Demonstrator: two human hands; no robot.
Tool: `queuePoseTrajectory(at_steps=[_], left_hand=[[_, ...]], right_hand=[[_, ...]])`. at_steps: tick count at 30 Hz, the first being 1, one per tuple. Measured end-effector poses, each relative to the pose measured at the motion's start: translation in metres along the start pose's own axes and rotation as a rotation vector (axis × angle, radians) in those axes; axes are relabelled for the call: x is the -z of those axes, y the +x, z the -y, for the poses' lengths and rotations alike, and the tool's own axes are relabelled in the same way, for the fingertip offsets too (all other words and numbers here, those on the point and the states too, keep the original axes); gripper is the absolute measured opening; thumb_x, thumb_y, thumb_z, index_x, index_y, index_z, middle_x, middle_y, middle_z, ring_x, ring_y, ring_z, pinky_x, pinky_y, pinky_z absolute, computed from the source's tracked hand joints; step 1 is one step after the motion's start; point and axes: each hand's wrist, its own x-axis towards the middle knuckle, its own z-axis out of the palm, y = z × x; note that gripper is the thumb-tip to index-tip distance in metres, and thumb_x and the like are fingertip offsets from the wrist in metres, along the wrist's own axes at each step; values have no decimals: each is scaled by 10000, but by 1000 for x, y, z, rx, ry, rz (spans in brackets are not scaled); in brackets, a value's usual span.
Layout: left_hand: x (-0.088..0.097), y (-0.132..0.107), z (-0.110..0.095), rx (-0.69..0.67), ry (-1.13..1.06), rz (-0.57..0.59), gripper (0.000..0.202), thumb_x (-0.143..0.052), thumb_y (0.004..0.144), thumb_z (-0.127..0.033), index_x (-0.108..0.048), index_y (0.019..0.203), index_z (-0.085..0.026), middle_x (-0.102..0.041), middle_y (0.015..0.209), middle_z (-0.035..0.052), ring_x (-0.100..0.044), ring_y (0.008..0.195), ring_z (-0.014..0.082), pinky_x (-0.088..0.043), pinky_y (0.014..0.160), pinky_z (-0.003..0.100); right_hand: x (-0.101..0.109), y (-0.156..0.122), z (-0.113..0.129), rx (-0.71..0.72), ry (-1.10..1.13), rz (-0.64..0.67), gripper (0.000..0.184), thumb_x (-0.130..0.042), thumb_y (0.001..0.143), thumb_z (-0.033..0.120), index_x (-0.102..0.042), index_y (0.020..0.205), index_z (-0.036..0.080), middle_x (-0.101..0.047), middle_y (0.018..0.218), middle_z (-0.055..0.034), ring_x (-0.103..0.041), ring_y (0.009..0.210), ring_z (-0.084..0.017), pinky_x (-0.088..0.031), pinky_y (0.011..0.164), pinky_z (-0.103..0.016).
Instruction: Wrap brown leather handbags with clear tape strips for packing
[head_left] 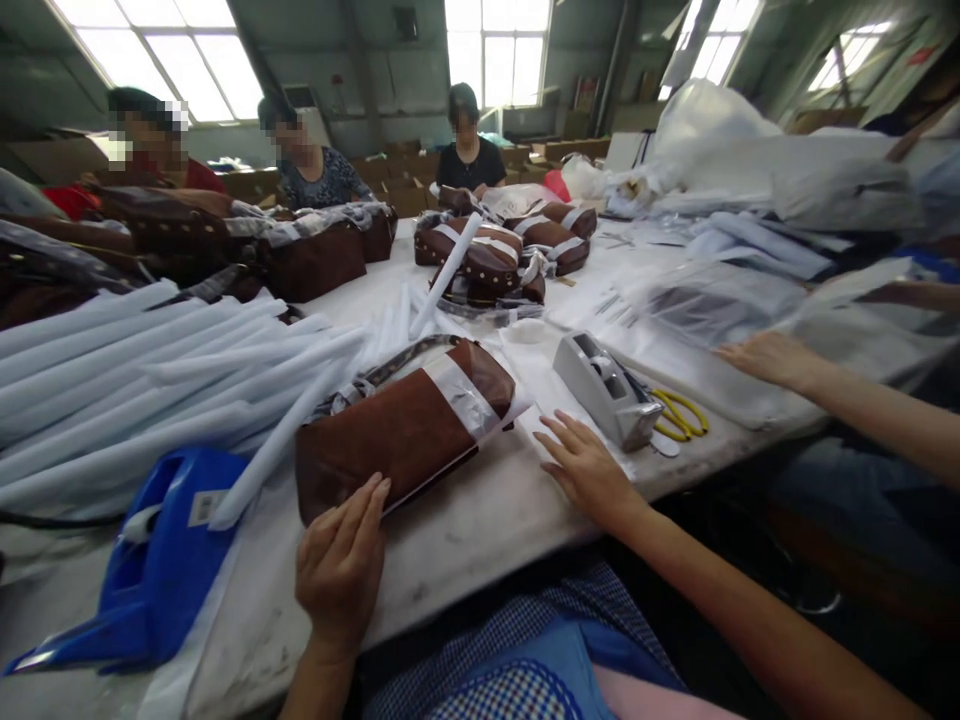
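Observation:
A brown handbag (375, 440) lies tilted on the table in front of me, with a white strip (459, 390) wrapped across its right part and its strap along the far side. At the bag's near left edge, my left hand (341, 560) has its fingers pressed together against the bag. My right hand (589, 470) is apart from the bag, fingers spread, over a white sheet (536, 440). Just beyond it stands a grey tape dispenser (600, 385), with yellow-handled scissors (681, 415) at its right.
Rolled white paper (150, 380) is heaped at the left, behind a blue tape dispenser (165, 560). More wrapped brown bags (480, 250) lie farther back. At the right, a co-worker's hand (772, 360) rests on clear plastic bags (720, 305). Several people sit across the table.

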Motion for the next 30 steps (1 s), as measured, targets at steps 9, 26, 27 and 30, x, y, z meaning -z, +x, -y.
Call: queuePoseTrajectory(at_steps=[9, 26, 27, 30], left_hand=[[-7, -11, 4, -70, 63, 117, 614, -607, 917, -119, -458, 1477, -321, -525, 1479, 57, -499, 1365, 281, -357, 1154, 461], [9, 38, 14, 213, -188, -103, 603, -752, 835, -182, -557, 1396, -280, -684, 1294, 60, -668, 1158, 252, -517, 1033, 403], [9, 40, 13, 226, -192, -114, 605, -756, 831, -185, -558, 1395, -280, -685, 1292, 61, -669, 1154, 253, -518, 1034, 405], [8, 43, 13, 243, -206, -125, 601, -764, 824, -190, -567, 1385, -280, -685, 1292, 61, -671, 1152, 253, -524, 1033, 407]], right_hand=[[-10, -7, -40, 110, -126, 49, 216, -573, 952, 141, -738, 1047, 244, -708, 1239, -56, -573, 1283, -277, -423, 1102, -535], [-7, 21, -26, 9, 54, -98, 209, -550, 983, 235, -754, 1007, 269, -774, 1044, -29, -703, 1060, -229, -442, 1055, -487], [-4, 22, -17, 13, 79, -123, 205, -551, 983, 235, -751, 1016, 269, -773, 1048, -31, -702, 1065, -231, -444, 1057, -487], [5, 16, 19, 69, 253, -79, 204, -546, 985, 237, -740, 1044, 263, -764, 1080, -39, -694, 1080, -222, -489, 1031, -440]])
